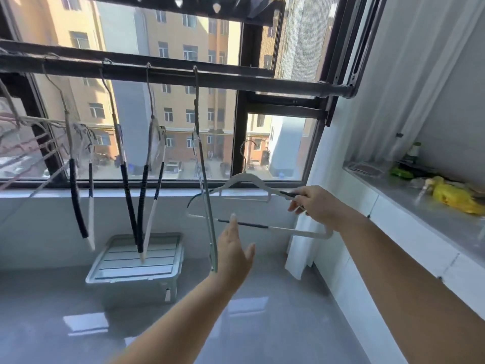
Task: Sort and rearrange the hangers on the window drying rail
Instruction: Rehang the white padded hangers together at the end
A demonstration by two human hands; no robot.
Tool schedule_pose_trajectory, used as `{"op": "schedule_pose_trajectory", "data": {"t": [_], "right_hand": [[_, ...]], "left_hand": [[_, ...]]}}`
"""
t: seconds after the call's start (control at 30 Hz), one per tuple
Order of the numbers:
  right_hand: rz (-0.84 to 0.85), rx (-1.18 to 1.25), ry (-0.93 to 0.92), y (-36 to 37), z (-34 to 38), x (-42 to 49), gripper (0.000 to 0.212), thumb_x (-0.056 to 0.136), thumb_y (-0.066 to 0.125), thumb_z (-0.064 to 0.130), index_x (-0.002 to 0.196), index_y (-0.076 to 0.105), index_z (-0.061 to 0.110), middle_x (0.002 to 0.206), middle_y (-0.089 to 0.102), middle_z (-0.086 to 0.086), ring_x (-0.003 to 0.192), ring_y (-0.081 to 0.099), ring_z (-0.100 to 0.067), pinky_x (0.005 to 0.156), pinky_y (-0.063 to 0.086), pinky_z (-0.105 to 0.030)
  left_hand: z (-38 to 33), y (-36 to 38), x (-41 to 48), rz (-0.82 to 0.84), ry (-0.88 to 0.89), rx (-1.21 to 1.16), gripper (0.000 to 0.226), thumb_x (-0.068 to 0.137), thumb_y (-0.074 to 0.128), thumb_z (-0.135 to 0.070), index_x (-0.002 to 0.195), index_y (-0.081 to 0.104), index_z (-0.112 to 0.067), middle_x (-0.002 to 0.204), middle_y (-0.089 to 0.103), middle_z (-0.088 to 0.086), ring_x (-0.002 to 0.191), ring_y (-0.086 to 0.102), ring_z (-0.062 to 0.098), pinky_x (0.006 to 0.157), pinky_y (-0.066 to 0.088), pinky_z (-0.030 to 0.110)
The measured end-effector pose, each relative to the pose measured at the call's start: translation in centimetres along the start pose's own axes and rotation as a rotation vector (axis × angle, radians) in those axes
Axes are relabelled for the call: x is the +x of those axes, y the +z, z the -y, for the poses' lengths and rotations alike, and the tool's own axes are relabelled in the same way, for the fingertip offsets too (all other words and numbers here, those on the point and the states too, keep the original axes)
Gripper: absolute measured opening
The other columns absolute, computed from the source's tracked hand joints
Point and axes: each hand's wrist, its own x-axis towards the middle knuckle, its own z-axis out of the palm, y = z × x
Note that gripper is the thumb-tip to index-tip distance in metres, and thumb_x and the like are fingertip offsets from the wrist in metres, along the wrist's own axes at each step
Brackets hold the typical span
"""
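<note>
A dark drying rail (pixel 236 81) runs across the window. Several white hangers with black grip sleeves hang from it, among them one at the left (pixel 76 179), a pair in the middle (pixel 143 190) and a thin one (pixel 203 179) further right. My right hand (pixel 315 206) pinches the right shoulder of a white hanger (pixel 252 179) held off the rail below the window sill, its hook pointing up. My left hand (pixel 235 252) is raised with straight fingers just beneath that hanger's lower bar, beside the thin hanging one, holding nothing.
More hangers crowd the rail's far left (pixel 23 132). A grey plastic box (pixel 136 261) stands on the glossy floor under the window. On the right a white tiled ledge (pixel 409 206) carries a yellow bag (pixel 454 197) and green items. White curtain (pixel 393 88) hangs at the right.
</note>
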Motion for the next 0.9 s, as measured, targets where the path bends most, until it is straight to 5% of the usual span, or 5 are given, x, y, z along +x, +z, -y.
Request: {"op": "schedule_pose_trajectory", "data": {"t": [0.1,0.3,0.5,0.67,0.9], "right_hand": [[0.017,-0.135,-0.012,-0.4,-2.7,-1.0,0.026,0.094,0.041,0.012,0.098,0.067,0.009,0.087,0.067,-0.007,0.085,0.059,-0.027,0.087,0.047,-0.043],[-0.069,-0.193,-0.009,-2.7,-6.0,-4.0,0.031,0.094,0.047,0.022,0.068,0.063,0.029,0.054,0.060,0.024,0.047,0.047,0.008,0.053,0.028,-0.021],[-0.105,-0.049,-0.011,-4.5,-7.7,-6.4,0.025,0.090,0.056,0.022,0.069,0.069,0.026,0.078,0.068,0.006,0.084,0.057,-0.010,0.079,0.040,-0.026],[-0.093,0.038,0.011,-4.3,-8.6,-7.0,0.022,0.091,0.055,0.021,0.074,0.070,0.024,0.076,0.068,0.006,0.083,0.057,-0.006,0.079,0.037,-0.026],[-0.275,-0.036,0.062,-0.8,-9.5,-5.7,0.013,0.090,0.056,0.025,0.085,0.067,0.028,0.093,0.068,0.003,0.104,0.058,-0.020,0.105,0.028,-0.039]], "left_hand": [[3.6,-0.2,0.3,-0.096,-0.075,0.096,0.076,0.088,0.053,-0.018,0.140,0.000,-0.005,0.152,0.006,0.011,0.140,0.009,0.022,0.114,0.003,0.028],[10.2,-3.6,1.2,-0.007,-0.278,0.324,0.073,0.089,0.049,-0.031,0.143,0.001,-0.017,0.149,0.010,0.017,0.137,0.006,0.032,0.113,0.006,0.042],[11.6,-5.6,-0.4,0.143,-0.187,0.372,0.062,0.090,0.045,-0.038,0.141,0.013,-0.025,0.139,0.033,0.012,0.130,0.025,0.029,0.109,0.018,0.041],[10.9,-6.5,-1.8,0.204,-0.225,0.138,0.048,0.090,0.047,-0.035,0.134,0.032,-0.021,0.130,0.046,0.012,0.118,0.046,0.027,0.098,0.036,0.040],[10.6,-6.8,-4.0,0.206,-0.302,-0.188,0.010,0.090,0.050,-0.014,0.085,0.057,-0.009,0.080,0.066,0.010,0.076,0.060,0.026,0.060,0.047,0.026]]}}
